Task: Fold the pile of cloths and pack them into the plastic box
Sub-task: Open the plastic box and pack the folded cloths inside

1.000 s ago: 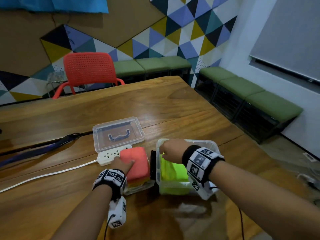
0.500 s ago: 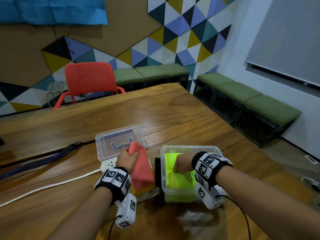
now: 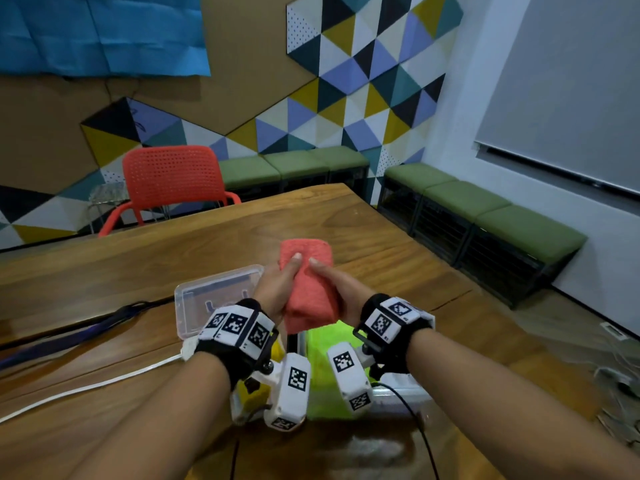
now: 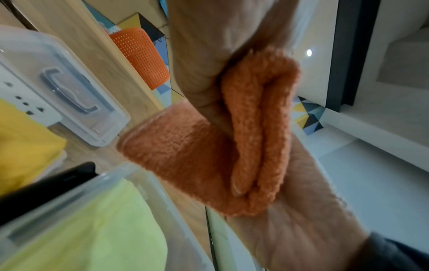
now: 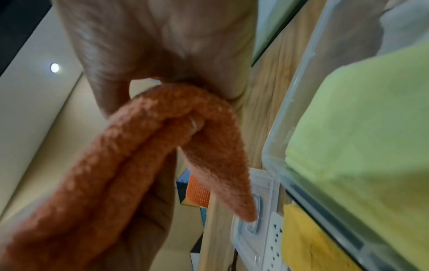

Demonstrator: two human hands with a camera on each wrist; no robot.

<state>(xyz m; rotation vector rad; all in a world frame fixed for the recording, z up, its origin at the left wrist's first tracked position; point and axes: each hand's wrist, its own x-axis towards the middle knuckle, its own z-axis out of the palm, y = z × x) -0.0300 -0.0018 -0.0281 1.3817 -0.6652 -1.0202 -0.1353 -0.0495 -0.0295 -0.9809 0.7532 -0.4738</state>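
Wooden tabletop (image 3: 145, 271) carries a clear plastic box (image 4: 148, 176) with a folded lime-green cloth (image 3: 320, 344) already inside. Above it, left hand (image 3: 273, 289) and right hand (image 3: 341, 292) both grip a folded coral fluffy cloth (image 3: 308, 285); yellow cloths (image 4: 25, 144) remain, apparently unpacked.

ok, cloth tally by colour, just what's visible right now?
Red cloth, held by left hand and right hand: 1
Green cloth, in the box: 1
Yellow cloth, beside the box: 1
Total: 3
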